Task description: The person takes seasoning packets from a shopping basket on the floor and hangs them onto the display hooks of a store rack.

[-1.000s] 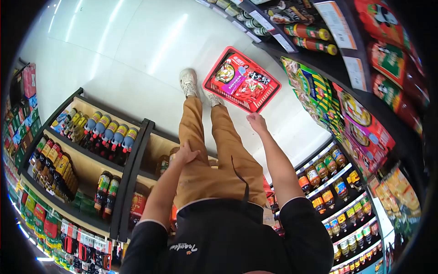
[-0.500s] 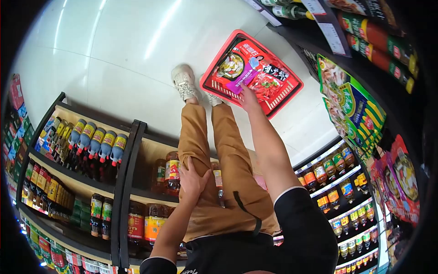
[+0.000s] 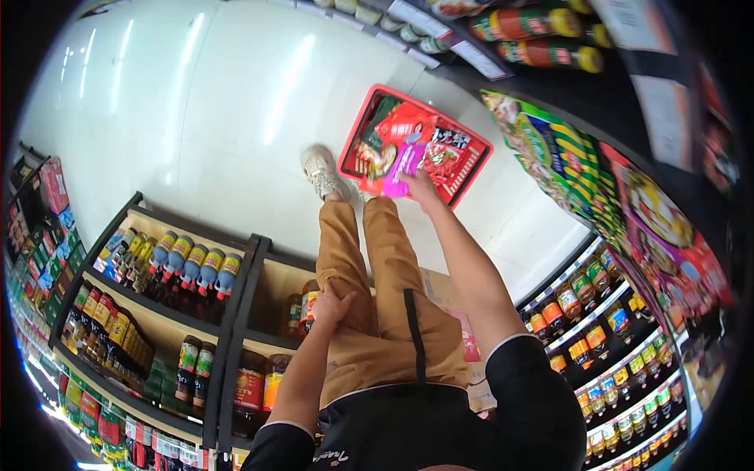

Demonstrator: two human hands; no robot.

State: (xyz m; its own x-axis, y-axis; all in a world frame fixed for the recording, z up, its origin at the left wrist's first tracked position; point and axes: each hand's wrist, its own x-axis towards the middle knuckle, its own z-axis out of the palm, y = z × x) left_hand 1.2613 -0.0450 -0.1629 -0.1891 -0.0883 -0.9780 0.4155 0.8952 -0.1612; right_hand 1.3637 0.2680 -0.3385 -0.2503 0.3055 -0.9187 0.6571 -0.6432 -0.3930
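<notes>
My right hand (image 3: 416, 185) grips the near edge of a red and purple food packet (image 3: 403, 163), which is bent and partly lifted inside a red basket (image 3: 471, 174). The basket stands on the floor just beyond my shoes. Another red packet (image 3: 446, 159) lies in the basket beside the held one, and something dark green shows at its far left corner. My left hand (image 3: 334, 304) rests on my thigh, holding nothing, its fingers only partly visible.
Low wooden shelves with sauce bottles (image 3: 184, 259) stand at the left. On the right hang green bags (image 3: 561, 153) and red packets (image 3: 667, 224). Rows of jars (image 3: 567, 300) fill the lower right shelves. Pale tiled floor (image 3: 212, 102) lies ahead.
My right hand has moved from the basket's near corner onto the packet and has taken hold of it. The packet is now lifted and bent, baring the basket's left side.
</notes>
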